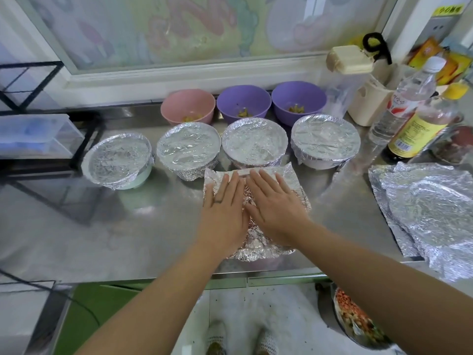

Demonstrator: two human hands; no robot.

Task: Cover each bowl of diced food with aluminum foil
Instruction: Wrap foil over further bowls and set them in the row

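I count four covered bowls in a row on the steel counter [128,226], each sealed with foil: one at far left [119,161], then a second [188,149], a third [254,142] and a fourth [325,139]. Behind them, against the window ledge, stand three uncovered ones with diced food at the bottom: one pink bowl [188,105] and two purple bowls [243,99] [298,97]. In front of the row, near the counter's edge, lies one crinkled foil sheet [291,175], draped over something I cannot see. Both my hands lie flat on it, side by side: the left hand [225,203] and the right hand [273,198] have their fingers straight and together, palms pressing down, gripping nothing. To the right sits a pile of loose foil sheets [430,208], and beyond it two bottles [409,98] [422,129].
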